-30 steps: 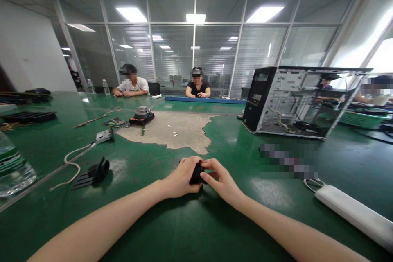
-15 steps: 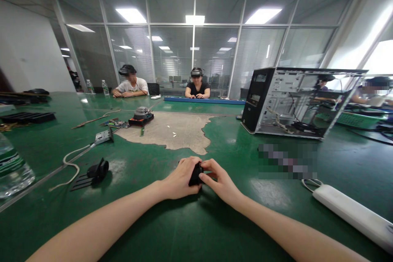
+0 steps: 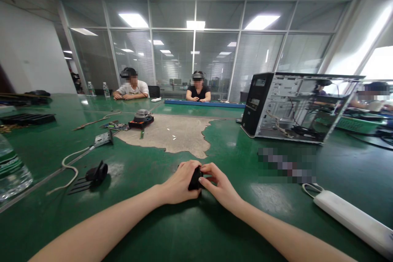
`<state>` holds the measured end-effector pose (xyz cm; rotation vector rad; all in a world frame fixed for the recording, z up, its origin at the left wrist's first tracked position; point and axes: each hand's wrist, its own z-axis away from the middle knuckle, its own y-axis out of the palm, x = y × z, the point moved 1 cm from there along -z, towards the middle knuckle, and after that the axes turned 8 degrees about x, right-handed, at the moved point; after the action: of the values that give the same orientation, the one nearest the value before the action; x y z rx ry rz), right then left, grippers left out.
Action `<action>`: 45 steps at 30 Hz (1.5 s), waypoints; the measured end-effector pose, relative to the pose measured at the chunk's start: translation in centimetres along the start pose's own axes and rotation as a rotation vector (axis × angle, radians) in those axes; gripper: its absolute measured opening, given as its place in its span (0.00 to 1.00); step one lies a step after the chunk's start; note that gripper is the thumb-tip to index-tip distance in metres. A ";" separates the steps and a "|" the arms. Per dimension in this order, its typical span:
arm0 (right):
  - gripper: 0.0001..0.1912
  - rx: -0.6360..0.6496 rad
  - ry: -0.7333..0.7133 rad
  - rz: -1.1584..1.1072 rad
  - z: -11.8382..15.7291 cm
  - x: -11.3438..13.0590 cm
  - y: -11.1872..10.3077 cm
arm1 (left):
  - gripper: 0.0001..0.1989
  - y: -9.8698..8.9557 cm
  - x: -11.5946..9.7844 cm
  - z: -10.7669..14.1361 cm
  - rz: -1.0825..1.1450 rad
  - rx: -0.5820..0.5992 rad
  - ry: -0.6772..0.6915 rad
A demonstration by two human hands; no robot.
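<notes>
- In the head view, the whole scene had been shifted slightly downward since half a second earlier, as the camera was tipped a little; the grip on the black part [image 3: 194,179] was left nearly unchanged.
- The black part was held between both hands over the near middle of the green table [image 3: 147,229]; its exposed dark face was turned toward the right hand [image 3: 220,188].
- That exposed face was leaned, its upper end to the right; the true long axis could not be told, since most of the part was covered by the left hand [image 3: 181,183].
- The left hand was clamped over the part from the left, and its right side was pinched by the right thumb and fingertips.
- The tabletop was seen to be smooth and glossy, broken beyond the hands by a matte, ragged-edged tan patch [image 3: 172,131].
- To the left, a black pronged piece [image 3: 96,175], a pale cord [image 3: 72,170] and a clear bottle [image 3: 12,168] were seen.
- To the right, a smooth white power strip [image 3: 353,219] was laid slantwise, with an open computer case [image 3: 257,104] stood upright beyond.
- Two seated people were seen across the table.
</notes>
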<state>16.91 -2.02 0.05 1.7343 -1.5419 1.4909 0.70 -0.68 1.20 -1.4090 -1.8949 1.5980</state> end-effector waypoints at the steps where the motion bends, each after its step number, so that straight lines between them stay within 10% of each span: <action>1: 0.06 -0.003 0.014 -0.007 0.0 -0.1 0.0 | 0.31 0.0 0.0 0.0 0.005 0.000 0.000; 45: 0.06 -0.006 -0.024 0.045 -0.1 0.1 0.1 | 0.30 -0.1 0.1 -0.1 0.008 0.004 -0.005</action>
<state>16.77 -2.03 0.11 1.7306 -1.6058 1.4907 0.70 -0.51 1.26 -1.4137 -1.8909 1.6095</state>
